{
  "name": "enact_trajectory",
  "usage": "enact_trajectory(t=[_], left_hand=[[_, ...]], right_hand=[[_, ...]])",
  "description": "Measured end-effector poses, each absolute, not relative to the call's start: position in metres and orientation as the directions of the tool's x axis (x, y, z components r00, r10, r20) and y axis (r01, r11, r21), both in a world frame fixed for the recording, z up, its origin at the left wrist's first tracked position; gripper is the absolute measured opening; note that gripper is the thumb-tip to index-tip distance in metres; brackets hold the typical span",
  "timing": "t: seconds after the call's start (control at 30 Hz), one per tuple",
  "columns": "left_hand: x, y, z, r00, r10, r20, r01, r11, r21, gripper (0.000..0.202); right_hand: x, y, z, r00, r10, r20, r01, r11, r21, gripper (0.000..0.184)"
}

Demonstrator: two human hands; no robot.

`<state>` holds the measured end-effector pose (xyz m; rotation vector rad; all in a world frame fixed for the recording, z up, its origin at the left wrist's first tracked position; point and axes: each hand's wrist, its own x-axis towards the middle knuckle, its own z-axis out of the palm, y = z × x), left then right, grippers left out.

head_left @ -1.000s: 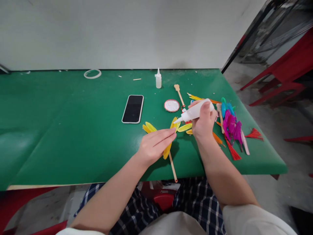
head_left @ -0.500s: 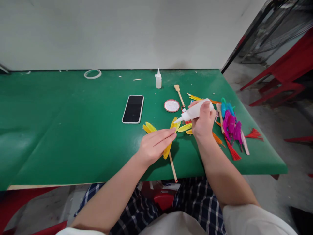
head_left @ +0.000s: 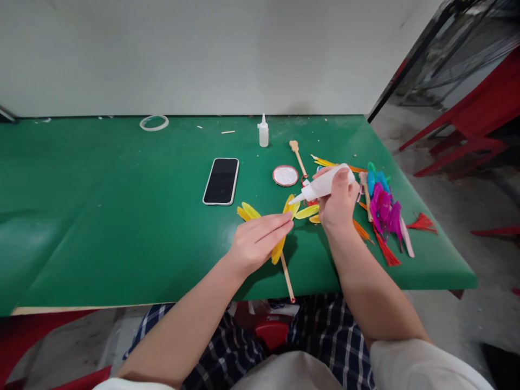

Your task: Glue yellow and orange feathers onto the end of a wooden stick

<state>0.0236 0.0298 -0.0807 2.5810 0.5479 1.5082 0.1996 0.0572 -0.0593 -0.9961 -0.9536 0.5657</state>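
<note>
My right hand (head_left: 338, 206) grips a white glue bottle (head_left: 323, 184) tilted down to the left, with its nozzle touching yellow feathers (head_left: 290, 204). My left hand (head_left: 258, 241) lies with fingers stretched flat, pressing on the yellow feathers fanned around the top of a thin wooden stick (head_left: 287, 279). The stick runs toward me past the front edge of the green table (head_left: 101, 227).
A black phone (head_left: 221, 180) lies left of a round lid with white paste (head_left: 285, 175). A second small glue bottle (head_left: 263, 131) stands behind. Pink, blue, orange and red feathers (head_left: 384, 208) and wooden sticks pile at the right. A white ring (head_left: 153, 123) lies far back.
</note>
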Motion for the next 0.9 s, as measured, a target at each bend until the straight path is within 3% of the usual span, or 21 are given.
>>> enact_trajectory(t=[0.9], left_hand=[[0.0235, 0.0294, -0.0817, 0.445, 0.353, 0.823, 0.264, -0.93, 0.256, 0.034]], right_hand=[[0.2017, 0.0572, -0.0594, 0.489, 0.754, 0.438, 0.066, 0.469, -0.881, 0.046]])
